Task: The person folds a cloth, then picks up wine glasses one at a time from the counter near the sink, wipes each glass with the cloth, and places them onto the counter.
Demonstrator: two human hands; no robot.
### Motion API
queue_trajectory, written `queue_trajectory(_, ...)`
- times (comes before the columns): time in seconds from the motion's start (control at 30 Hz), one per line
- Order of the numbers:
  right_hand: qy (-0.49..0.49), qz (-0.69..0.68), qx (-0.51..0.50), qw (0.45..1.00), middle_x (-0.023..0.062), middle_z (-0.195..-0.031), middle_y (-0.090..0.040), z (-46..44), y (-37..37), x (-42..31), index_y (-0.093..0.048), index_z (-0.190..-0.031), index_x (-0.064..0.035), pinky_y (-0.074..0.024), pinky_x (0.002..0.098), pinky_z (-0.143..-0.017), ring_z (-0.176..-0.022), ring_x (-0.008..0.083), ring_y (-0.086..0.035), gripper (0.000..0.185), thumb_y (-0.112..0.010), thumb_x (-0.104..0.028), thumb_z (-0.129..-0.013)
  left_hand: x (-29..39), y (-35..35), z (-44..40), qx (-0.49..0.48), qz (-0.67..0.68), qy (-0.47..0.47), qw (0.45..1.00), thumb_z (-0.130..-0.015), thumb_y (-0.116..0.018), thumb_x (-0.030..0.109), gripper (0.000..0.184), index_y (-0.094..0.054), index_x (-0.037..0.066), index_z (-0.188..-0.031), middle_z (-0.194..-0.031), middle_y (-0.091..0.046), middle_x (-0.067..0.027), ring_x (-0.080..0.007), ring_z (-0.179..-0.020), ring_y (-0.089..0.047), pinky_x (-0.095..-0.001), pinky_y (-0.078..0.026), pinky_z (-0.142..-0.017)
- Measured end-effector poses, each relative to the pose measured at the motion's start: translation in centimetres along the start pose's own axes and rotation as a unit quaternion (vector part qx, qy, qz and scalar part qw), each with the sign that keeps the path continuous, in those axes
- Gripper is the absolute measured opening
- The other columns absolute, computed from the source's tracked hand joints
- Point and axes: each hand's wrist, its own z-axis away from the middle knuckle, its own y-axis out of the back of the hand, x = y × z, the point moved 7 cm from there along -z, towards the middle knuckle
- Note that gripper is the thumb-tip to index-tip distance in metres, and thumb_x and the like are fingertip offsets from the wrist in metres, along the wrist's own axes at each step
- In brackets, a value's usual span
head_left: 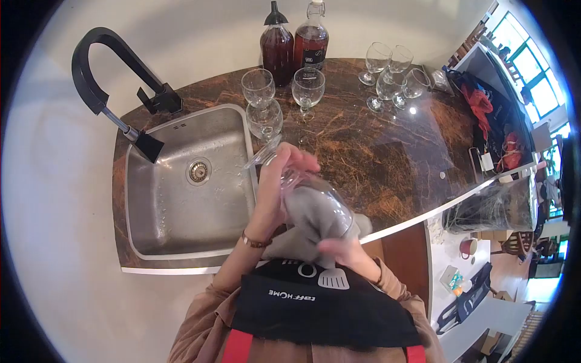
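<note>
My left hand (pixel 277 181) is closed around the stem of a clear wine glass (pixel 331 196), which lies tilted with its foot toward the sink and its mouth toward my body. A grey cloth (pixel 287 243) is bunched inside the bowl and hangs out below it. At the glass's mouth my right hand (pixel 347 251) grips the cloth, slightly blurred, its fingers partly hidden. Just beyond my left hand, a stemmed glass (pixel 258 88) and another glass (pixel 308 91) stand upright on the counter.
A steel sink (pixel 145 212) with a black faucet (pixel 91 66) is at the left. Two dark bottles (pixel 311 42) stand by the wall. Several wine glasses (pixel 390 81) are grouped at the back right. The brown stone counter (pixel 363 163) ends in a white front edge near me.
</note>
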Motion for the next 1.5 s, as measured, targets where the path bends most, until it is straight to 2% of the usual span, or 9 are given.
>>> queue_trajectory(0.1, 0.197, 0.537, -0.031, 0.82, 0.0123, -0.116, -0.045, 0.0, -2.6, -2.6, -0.04, -0.118, 0.0026, -0.0368, 0.0329, -0.088, -0.103, 0.0243, -0.046, 0.064, -0.071, -0.025, -0.069, -1.1, 0.7, 0.8, 0.026, 0.008, 0.015, 1.0, -0.087, -0.042, 0.03, 0.029, -0.042, 0.009, -0.066, -0.065, -0.052, -0.0063, -0.0196, -0.075, -0.057, -0.0299, -0.043, -0.071)
queue_trajectory(0.3, -0.088, -0.244, -0.001, 0.966, 0.0116, -0.11, -0.049, 0.1, 0.7, 1.8, -0.043, -0.116, 0.0011, -0.0384, 0.0335, -0.085, -0.101, 0.0198, -0.046, 0.058, -0.071, -0.016, -0.068, -1.2, 0.0, -0.5, -0.231, 0.131, -0.071, 0.961, -0.086, -0.043, 0.026, 0.027, -0.041, 0.009, -0.066, -0.07, -0.056, -0.01, -0.0204, -0.076, -0.057, -0.0313, -0.043, -0.075)
queue_trajectory(0.5, 0.214, 0.519, -0.08, 0.824, 0.0117, -0.123, -0.04, -0.1, -2.4, -2.1, -0.029, -0.127, 0.0003, -0.0298, 0.0324, -0.096, -0.115, 0.0198, -0.037, 0.079, -0.073, -0.011, -0.063, -1.9, 1.8, -0.1, -0.02, 0.025, -0.034, 0.999, -0.087, -0.041, 0.025, 0.027, -0.04, 0.009, -0.065, -0.069, -0.056, -0.0108, -0.0213, -0.078, -0.055, -0.0315, -0.042, -0.077)
queue_trajectory(0.63, -0.083, -0.308, -0.002, 0.948, 0.0133, -0.122, -0.041, 0.4, 1.2, 1.3, -0.032, -0.126, 0.0008, -0.0276, 0.0338, -0.097, -0.113, 0.0229, -0.039, 0.082, -0.077, -0.014, -0.059, -1.2, -0.8, 0.3, -0.278, 0.195, -0.071, 0.938, -0.087, -0.041, 0.027, 0.029, -0.038, 0.01, -0.064, -0.065, -0.055, -0.0092, -0.0217, -0.08, -0.055, -0.0313, -0.042, -0.077)
queue_trajectory(0.77, 0.218, 0.527, -0.022, 0.821, 0.014, -0.122, -0.042, -0.2, -2.2, -3.2, -0.035, -0.124, 0.0001, -0.0304, 0.0358, -0.096, -0.113, 0.0271, -0.04, 0.062, -0.063, -0.02, -0.072, -1.3, 1.0, 0.0, 0.065, 0.048, 0.019, 0.997, -0.087, -0.041, 0.027, 0.033, -0.034, 0.011, -0.059, -0.055, -0.048, -0.0054, -0.0223, -0.075, -0.055, -0.0317, -0.042, -0.074)
queue_trajectory(0.97, -0.082, -0.311, 0.025, 0.947, 0.019, -0.116, -0.047, -0.1, 1.8, 0.0, -0.039, -0.118, 0.0048, -0.0347, 0.0391, -0.094, -0.108, 0.0289, -0.046, 0.048, -0.041, -0.03, -0.084, -1.5, 1.8, 0.0, -0.149, 0.125, -0.059, 0.979, -0.088, -0.042, 0.026, 0.029, -0.036, 0.01, -0.064, -0.055, -0.045, -0.0037, -0.0226, -0.074, -0.055, -0.0321, -0.042, -0.076)
queue_trajectory(1.3, -0.056, 0.228, 0.018, 0.972, 0.0145, -0.124, -0.039, 0.1, 3.9, 3.3, -0.037, -0.122, 0.0015, -0.0271, 0.0421, -0.097, -0.116, 0.0315, -0.036, 0.049, -0.049, -0.021, -0.08, 0.8, 1.0, 1.0, 0.037, -0.037, -0.072, 0.996, -0.09, -0.037, 0.022, 0.031, -0.034, 0.006, -0.064, -0.08, -0.057, -0.0117, -0.0231, -0.081, -0.056, -0.0322, -0.042, -0.077)
queue_trajectory(1.37, 0.255, 0.664, -0.074, 0.699, 0.0149, -0.122, -0.04, -0.6, -3.5, -2.9, -0.039, -0.121, -0.0028, -0.0282, 0.0422, -0.095, -0.114, 0.032, -0.037, 0.05, -0.053, -0.019, -0.076, 1.2, -0.3, 1.9, 0.016, -0.024, -0.073, 0.997, -0.09, -0.038, 0.021, 0.029, -0.038, 0.004, -0.066, -0.085, -0.057, -0.0118, -0.0187, -0.076, -0.055, -0.0278, -0.042, -0.071)
queue_trajectory(1.5, 0.307, 0.591, 0.065, 0.743, 0.0146, -0.108, -0.052, -0.8, -2.3, -4.6, -0.052, -0.109, -0.0041, -0.0353, 0.0411, -0.088, -0.104, 0.0307, -0.047, 0.037, -0.056, -0.018, -0.075, 1.0, -1.0, 2.6, -0.011, -0.148, -0.124, 0.981, -0.089, -0.041, 0.015, 0.02, -0.05, -0.001, -0.083, -0.093, -0.056, -0.0083, -0.0047, -0.061, -0.047, -0.0171, -0.037, -0.052)
